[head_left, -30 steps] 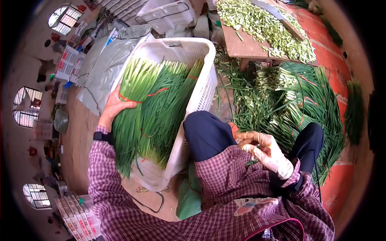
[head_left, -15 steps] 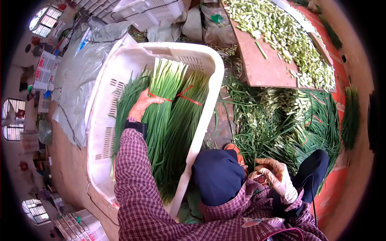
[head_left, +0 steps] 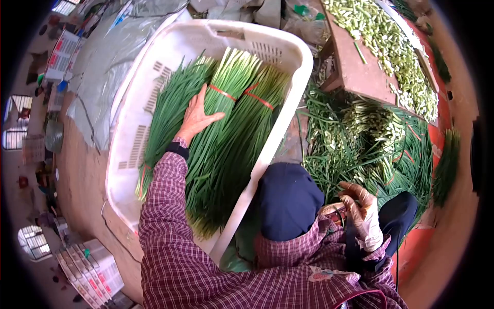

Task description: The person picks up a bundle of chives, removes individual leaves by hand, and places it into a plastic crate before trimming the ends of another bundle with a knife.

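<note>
My left hand lies flat with its fingers spread on bundles of long green chives tied with red bands inside a white plastic crate. The hand rests between the left bundle and the middle one. My right hand, in a pale glove, is curled by my right knee at the edge of a heap of loose chives. Whether it grips anything I cannot make out.
A wooden board covered with cut pale green stem pieces stands at the upper right, above the heap. A grey plastic sheet lies left of the crate. Stacked white boxes sit at the lower left.
The crate has dropped from tilted against my knee to lying flat. My left hand went from gripping a bundle to lying flat and spread on the chives. My right hand slid lower right.
</note>
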The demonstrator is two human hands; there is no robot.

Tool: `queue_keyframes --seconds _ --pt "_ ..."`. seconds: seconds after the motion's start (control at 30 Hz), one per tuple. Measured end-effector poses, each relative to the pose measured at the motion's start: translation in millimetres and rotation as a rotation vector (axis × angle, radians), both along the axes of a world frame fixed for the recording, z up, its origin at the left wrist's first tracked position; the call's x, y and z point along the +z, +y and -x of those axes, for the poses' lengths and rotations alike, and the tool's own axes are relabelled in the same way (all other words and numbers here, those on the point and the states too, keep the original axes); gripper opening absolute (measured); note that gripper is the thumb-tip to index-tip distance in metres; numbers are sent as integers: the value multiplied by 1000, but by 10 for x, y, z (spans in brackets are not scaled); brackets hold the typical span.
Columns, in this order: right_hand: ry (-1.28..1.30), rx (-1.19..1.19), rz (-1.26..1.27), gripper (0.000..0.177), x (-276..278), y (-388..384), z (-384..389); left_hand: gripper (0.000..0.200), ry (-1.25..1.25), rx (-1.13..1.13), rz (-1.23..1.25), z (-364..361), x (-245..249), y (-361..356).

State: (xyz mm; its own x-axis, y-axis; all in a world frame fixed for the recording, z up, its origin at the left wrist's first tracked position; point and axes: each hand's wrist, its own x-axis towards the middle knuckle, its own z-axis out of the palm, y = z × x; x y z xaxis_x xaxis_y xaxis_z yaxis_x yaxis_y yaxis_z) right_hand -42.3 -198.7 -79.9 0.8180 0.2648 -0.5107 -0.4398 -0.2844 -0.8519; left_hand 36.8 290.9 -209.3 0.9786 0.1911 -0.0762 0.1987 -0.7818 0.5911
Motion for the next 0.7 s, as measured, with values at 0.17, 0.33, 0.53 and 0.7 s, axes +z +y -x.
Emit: queue_keyframes --seconds 0.17,0.33,0.53,0.7 --pt "-27 17 49 33 -22 -113 117 111 116 -24 -320 1225 207 262" --pt "-105 109 26 29 -92 -157 188 96 490 4 -639 2527 610 879" --pt "-129 186 38 30 -37 -121 288 27 19 369 -586 2969 910 946" --pt "-199 232 4 29 -41 -160 380 15 -224 543 226 2629 835 336"
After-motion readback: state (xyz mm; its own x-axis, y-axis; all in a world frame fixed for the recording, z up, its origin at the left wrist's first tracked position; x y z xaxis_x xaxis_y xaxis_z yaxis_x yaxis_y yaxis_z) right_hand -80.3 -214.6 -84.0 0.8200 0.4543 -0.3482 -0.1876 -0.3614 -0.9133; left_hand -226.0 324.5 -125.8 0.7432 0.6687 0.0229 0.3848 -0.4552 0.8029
